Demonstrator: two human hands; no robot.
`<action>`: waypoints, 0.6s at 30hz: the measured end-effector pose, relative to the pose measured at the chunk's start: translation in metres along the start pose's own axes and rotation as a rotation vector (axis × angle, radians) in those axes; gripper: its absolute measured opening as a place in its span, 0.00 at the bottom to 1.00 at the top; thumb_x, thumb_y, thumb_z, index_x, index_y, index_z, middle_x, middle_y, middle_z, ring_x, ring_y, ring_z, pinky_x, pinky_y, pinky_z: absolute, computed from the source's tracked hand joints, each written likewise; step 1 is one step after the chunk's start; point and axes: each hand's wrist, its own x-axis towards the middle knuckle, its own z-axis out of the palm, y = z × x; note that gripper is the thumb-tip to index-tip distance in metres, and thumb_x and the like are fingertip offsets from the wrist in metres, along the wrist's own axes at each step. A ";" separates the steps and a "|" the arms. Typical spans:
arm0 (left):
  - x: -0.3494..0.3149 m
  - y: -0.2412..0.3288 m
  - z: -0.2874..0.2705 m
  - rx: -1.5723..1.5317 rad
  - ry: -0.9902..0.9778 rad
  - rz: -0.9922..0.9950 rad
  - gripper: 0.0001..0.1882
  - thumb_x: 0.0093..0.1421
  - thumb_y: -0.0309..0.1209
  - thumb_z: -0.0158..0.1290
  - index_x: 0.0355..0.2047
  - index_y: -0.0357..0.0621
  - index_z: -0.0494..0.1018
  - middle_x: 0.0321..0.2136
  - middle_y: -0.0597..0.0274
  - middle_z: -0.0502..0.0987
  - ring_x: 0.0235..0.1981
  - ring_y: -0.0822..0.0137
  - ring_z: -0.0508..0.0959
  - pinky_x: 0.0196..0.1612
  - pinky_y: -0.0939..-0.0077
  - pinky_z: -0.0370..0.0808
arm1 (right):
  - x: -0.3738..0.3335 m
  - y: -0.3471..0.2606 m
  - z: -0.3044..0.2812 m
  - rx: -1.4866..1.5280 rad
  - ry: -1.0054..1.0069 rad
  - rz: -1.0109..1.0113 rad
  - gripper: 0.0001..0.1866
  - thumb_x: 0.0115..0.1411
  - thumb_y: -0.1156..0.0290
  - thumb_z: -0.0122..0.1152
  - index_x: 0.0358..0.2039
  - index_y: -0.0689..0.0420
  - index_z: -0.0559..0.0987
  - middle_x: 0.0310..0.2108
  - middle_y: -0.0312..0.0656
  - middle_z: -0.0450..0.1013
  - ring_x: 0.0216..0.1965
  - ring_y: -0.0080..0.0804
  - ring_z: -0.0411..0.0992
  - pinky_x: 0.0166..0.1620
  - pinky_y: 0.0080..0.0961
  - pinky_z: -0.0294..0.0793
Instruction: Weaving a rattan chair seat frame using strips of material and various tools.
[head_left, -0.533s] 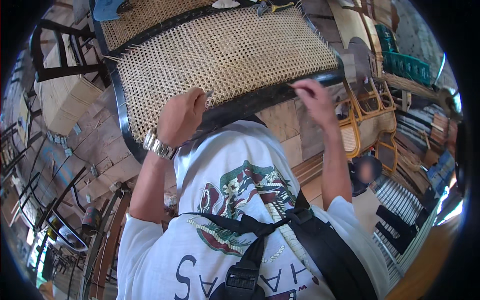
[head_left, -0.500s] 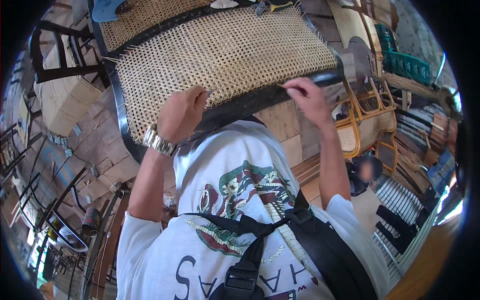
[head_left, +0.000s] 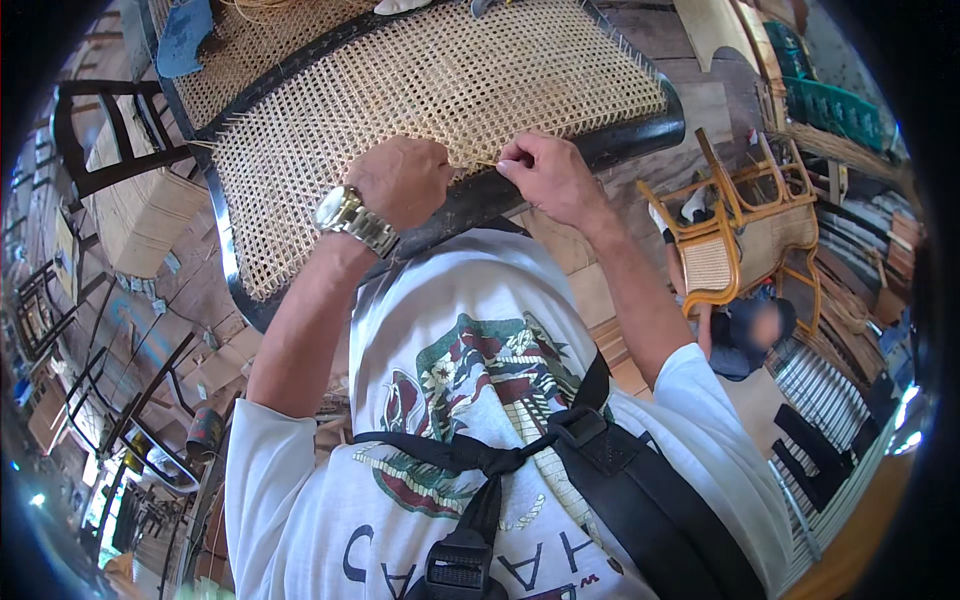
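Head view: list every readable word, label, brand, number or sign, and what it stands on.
White shirt: large dark upside-down letters, partly hidden by the black strap; wording withheld.
Wristwatch: dial too small to read.
Green crate: any marking too small to read.

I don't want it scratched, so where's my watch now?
Left of centre in the head view, the metal watch sits on the wrist of your left hand, near the cane panel.

Black-framed woven cane panel, blue piece, loose tan strands atop
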 end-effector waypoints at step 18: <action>0.012 0.018 -0.012 0.099 -0.030 -0.091 0.12 0.60 0.39 0.57 0.34 0.44 0.81 0.30 0.46 0.81 0.34 0.47 0.83 0.39 0.52 0.78 | 0.012 0.011 -0.005 0.032 0.008 -0.020 0.09 0.58 0.69 0.64 0.32 0.62 0.81 0.25 0.41 0.74 0.26 0.23 0.72 0.33 0.26 0.74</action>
